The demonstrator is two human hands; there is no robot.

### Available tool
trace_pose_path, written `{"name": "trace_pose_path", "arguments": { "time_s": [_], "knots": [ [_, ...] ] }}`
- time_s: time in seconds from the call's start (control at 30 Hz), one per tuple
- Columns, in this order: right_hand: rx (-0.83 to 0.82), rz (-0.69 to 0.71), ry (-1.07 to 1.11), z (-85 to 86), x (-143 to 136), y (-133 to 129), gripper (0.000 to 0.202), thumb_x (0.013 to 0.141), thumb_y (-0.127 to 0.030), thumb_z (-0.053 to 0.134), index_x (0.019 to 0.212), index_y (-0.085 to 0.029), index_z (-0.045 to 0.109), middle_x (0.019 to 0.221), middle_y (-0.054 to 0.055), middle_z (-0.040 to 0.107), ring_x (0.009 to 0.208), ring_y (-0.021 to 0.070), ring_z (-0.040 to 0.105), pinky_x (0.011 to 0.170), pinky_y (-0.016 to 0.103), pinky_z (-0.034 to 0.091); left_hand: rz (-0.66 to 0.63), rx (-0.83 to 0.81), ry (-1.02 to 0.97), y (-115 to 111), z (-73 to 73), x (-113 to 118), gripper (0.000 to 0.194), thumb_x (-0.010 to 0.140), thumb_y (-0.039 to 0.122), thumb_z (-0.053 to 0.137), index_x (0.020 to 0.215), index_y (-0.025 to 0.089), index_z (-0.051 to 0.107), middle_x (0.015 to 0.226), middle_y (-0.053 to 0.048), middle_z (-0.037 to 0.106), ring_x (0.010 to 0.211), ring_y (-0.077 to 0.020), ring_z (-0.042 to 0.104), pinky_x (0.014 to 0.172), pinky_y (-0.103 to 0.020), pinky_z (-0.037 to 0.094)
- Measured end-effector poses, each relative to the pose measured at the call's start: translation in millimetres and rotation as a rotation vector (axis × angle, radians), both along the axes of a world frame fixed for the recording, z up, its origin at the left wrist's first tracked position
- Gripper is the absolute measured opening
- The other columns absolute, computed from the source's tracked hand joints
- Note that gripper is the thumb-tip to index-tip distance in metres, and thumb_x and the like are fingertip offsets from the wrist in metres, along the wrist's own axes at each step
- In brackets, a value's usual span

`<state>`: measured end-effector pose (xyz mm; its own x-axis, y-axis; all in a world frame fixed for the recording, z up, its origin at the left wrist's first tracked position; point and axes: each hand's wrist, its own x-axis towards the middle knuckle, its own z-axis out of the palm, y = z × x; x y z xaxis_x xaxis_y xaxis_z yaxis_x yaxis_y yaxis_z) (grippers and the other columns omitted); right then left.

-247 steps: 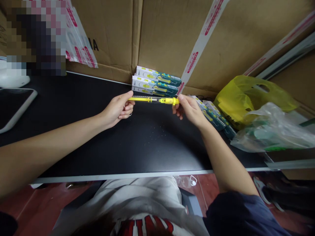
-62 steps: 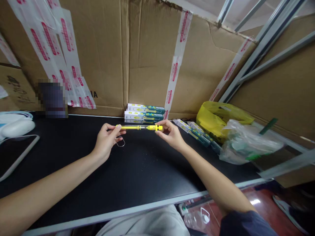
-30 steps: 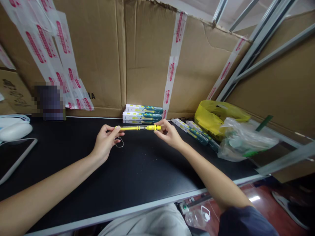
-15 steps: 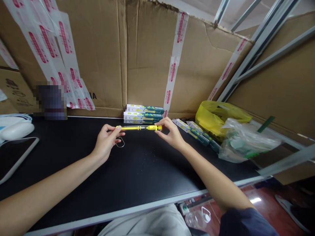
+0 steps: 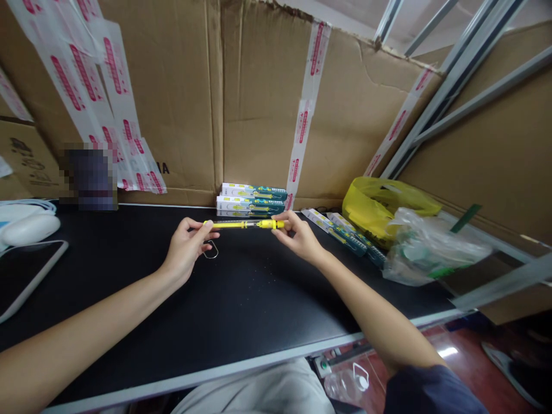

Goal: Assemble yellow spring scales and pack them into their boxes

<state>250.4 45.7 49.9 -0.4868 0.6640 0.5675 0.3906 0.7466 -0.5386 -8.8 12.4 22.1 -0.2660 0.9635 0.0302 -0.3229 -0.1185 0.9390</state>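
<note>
A thin yellow tubular spring scale (image 5: 230,225) is held level above the black table, spanning the gap between my hands. My left hand (image 5: 190,241) pinches its left end between thumb and fingers. A bent metal wire hook (image 5: 211,250) hangs just below those fingers. At the other end, my right hand (image 5: 299,233) grips the yellow cap (image 5: 268,223) with thumb and forefinger. A short clear and metallic stretch shows between tube and cap. Behind the scale lie stacked white and green boxes (image 5: 252,201) printed with yellow pictures.
More such boxes (image 5: 338,230) lie right of my right hand, beside a yellow plastic bag (image 5: 371,201) and a clear plastic bag (image 5: 431,247). A phone (image 5: 30,276) and white mouse-shaped object (image 5: 30,230) rest at left. Large cardboard (image 5: 263,115) walls the back; a metal frame stands right.
</note>
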Motion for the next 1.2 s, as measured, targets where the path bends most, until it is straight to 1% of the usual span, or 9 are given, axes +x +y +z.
{"name": "trace_pose_path", "arguments": {
  "time_s": [0.1,0.33,0.5,0.57,0.63,0.73,0.87,0.97,1.2],
  "knots": [
    [0.01,-0.017,0.01,0.5,2,2,0.024,0.088,-0.027,0.058,0.11,-0.018,0.054,0.055,-0.011,0.034,0.05,0.007,0.032,0.055,0.021,0.032,0.003,0.013,-0.004,-1,1.9,0,0.047,0.058,0.038,0.083,0.076,0.019,0.044,0.076,0.001,0.068,0.069,-0.0118,0.068,0.048,-0.014,0.043],
    [0.09,-0.068,-0.034,0.9,5,4,0.024,0.087,-0.028,0.06,0.109,-0.019,0.06,0.055,-0.01,0.036,0.049,0.0072,0.032,0.056,0.022,0.034,-0.001,0.01,0.003,1,0.2,-1,0.044,0.062,0.038,0.081,0.076,0.02,0.044,0.078,-0.001,0.069,0.069,-0.0123,0.068,0.049,-0.015,0.044],
    [0.158,-0.078,-0.046,1.6,4,4,0.022,0.086,-0.024,0.062,0.108,-0.021,0.062,0.057,-0.008,0.037,0.053,0.009,0.038,0.058,0.023,0.037,0.005,0.013,0.006,2,-1.4,-1,0.043,0.062,0.038,0.081,0.076,0.02,0.044,0.077,0.0,0.068,0.069,-0.0124,0.068,0.049,-0.015,0.043],
    [0.227,-0.082,-0.037,4.3,3,4,0.02,0.085,-0.023,0.063,0.105,-0.023,0.063,0.066,-0.004,0.044,0.062,0.0116,0.046,0.063,0.025,0.043,0.003,0.016,0.008,2,-2.5,-1,0.043,0.063,0.038,0.08,0.076,0.02,0.044,0.078,0.0,0.069,0.069,-0.0124,0.069,0.049,-0.015,0.043],
    [0.281,-0.071,-0.02,7.5,3,3,0.018,0.084,-0.023,0.064,0.102,-0.024,0.064,0.083,0.002,0.05,0.077,0.0149,0.052,0.068,0.029,0.048,-0.001,0.017,0.009,3,-3.6,-2,0.044,0.062,0.039,0.081,0.077,0.02,0.044,0.079,0.0,0.069,0.07,-0.0124,0.069,0.049,-0.015,0.044],
    [0.298,-0.036,-0.021,10.9,2,2,0.017,0.085,-0.021,0.062,0.102,-0.023,0.063,0.097,0.006,0.054,0.088,0.0177,0.055,0.072,0.031,0.051,-0.005,0.015,0.005,3,-4.4,-2,0.045,0.061,0.04,0.082,0.077,0.02,0.044,0.078,0.0,0.069,0.07,-0.0119,0.068,0.049,-0.014,0.043],
    [0.33,0.004,-0.063,10.6,1,2,0.014,0.087,-0.019,0.06,0.1,-0.022,0.06,0.092,0.006,0.062,0.084,0.0179,0.058,0.076,0.034,0.05,0.001,0.007,-0.004,2,-3.0,-1,0.047,0.059,0.04,0.083,0.077,0.02,0.044,0.076,0.0,0.069,0.068,-0.0114,0.068,0.048,-0.014,0.043],
    [0.281,-0.023,-0.069,8.2,2,2,0.015,0.087,-0.02,0.06,0.101,-0.021,0.059,0.09,0.005,0.063,0.077,0.0164,0.058,0.074,0.033,0.05,-0.001,0.007,-0.009,1,-1.8,-1,0.047,0.058,0.039,0.083,0.076,0.02,0.043,0.075,0.001,0.068,0.067,-0.0116,0.068,0.049,-0.014,0.044],
    [0.126,-0.044,-0.103,2.4,3,0,0.02,0.086,-0.026,0.06,0.105,-0.021,0.059,0.067,-0.004,0.051,0.055,0.0092,0.045,0.056,0.023,0.041,0.009,0.011,-0.009,2,0.2,-1,0.046,0.059,0.038,0.082,0.076,0.02,0.043,0.075,0.001,0.068,0.067,-0.012,0.068,0.049,-0.015,0.044]
  ]
}}
